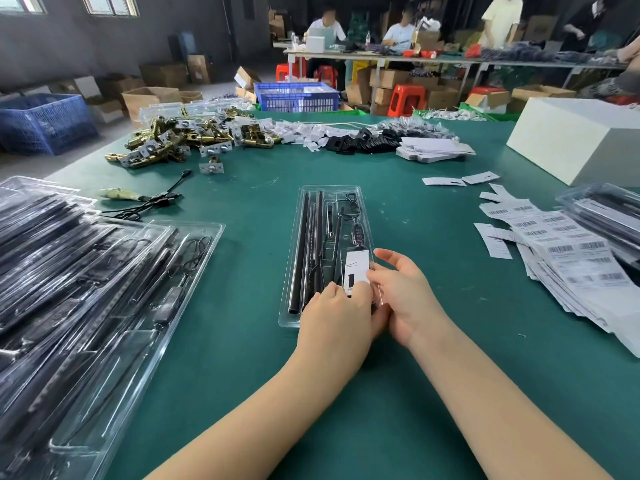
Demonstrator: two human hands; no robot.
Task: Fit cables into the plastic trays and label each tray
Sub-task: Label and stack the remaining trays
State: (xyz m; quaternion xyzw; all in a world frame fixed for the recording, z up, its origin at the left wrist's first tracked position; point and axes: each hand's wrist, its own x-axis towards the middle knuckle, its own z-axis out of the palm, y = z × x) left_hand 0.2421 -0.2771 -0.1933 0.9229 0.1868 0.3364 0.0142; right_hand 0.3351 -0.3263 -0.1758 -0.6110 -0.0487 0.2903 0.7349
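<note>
Both hands pinch white label card [356, 271] over near end of clear tray [294, 244]: left hand [334, 323] at bottom edge, right hand [403, 292] at right edge, other fingers loose.

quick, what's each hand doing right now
Left hand: pinching the label over the tray.
Right hand: pinching the same label, fingers partly spread.

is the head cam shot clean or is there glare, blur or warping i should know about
Head view: wide-angle bending curves the green table edges; glare streaks the stacked clear trays on the left; the centre tray, card and both hands are sharp; the far workers' faces are blurred; lighting is even, shadows soft.
</note>
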